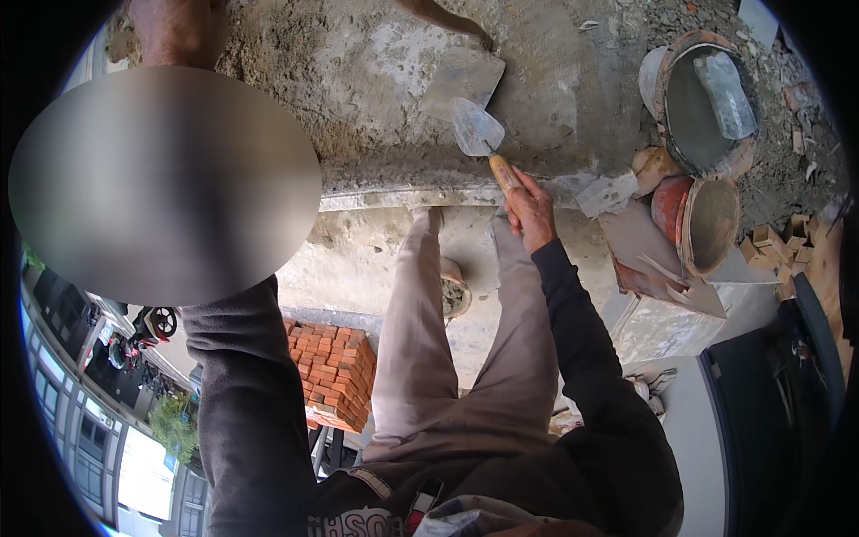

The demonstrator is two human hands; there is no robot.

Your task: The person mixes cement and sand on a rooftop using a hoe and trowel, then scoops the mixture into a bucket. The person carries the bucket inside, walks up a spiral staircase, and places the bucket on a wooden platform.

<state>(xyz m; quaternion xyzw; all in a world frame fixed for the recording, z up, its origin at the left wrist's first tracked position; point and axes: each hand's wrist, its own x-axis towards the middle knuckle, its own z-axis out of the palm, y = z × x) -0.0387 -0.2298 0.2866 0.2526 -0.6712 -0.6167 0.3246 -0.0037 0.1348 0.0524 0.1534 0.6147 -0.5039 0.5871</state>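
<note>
My right hand (532, 215) is closed round the wooden handle of a trowel (477, 128), whose pale, mortar-coated blade points up and away to the left. Just beyond that blade lies a flat, squarish grey plate (461, 82) on the rough ground. A brown curved bar (443, 15) comes in from the top edge and ends beside the plate. My left forearm (246, 376), in a dark sleeve, reaches up into a large blurred oval. Bare skin shows above that oval at the top left; the fingers of my left hand cannot be made out.
A round tub (750, 161) of grey liquid holds a clear plastic bottle (725, 94). Nearer stands a reddish bucket (711, 228). A pale kerb edge (394, 199) crosses before my feet. Stacked red bricks (331, 371) stand left of my legs; a small bucket (455, 291) sits between them.
</note>
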